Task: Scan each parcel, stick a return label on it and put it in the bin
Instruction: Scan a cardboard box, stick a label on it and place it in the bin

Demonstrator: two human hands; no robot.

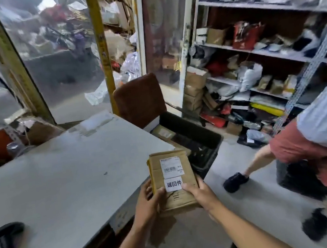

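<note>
A brown cardboard parcel is held in the air past the table's right edge, its top face carrying a shipping label with a barcode and a white return label below it. My left hand grips the parcel's left side with the thumb on top. My right hand grips its near right corner, thumb beside the return label. A black bin stands on the floor just beyond the parcel, with parcels inside. The black barcode scanner lies on the table at the near left.
The grey table fills the left half. A brown chair stands behind the bin. Metal shelves full of parcels line the right wall. Another person in red shorts stands on the floor at the right.
</note>
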